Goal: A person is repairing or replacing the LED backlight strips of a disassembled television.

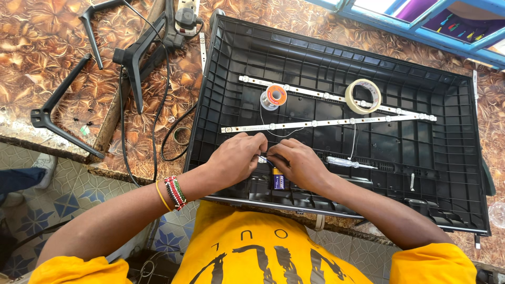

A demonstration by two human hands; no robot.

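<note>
- Wires, thin and pale, sit pinched between both hands, right above a small blue-and-black battery (278,182) that lies just under the fingers.
- Left hand (236,156) has its grip closed on the wire ends (262,159); fingertips are pressed together.
- Right hand (299,164) meets it, its grip curled shut on the same join; the exact pinch is hidden beneath the knuckles.
- Just beyond the hands lie two white LED strips (326,123) across the black ribbed back cover (431,158), with a solder spool (274,97) and a ring of tape (363,96) further out.
- A clear-handled screwdriver (342,162) rests just beside the right hand.
- Risk, as I judge it: those bare ends look fine and short, so a slip of either grip could let them spring apart or touch the wrong battery terminal.
- A tug could also drag the near strip, since a thin white lead (353,141) trails from it.
</note>
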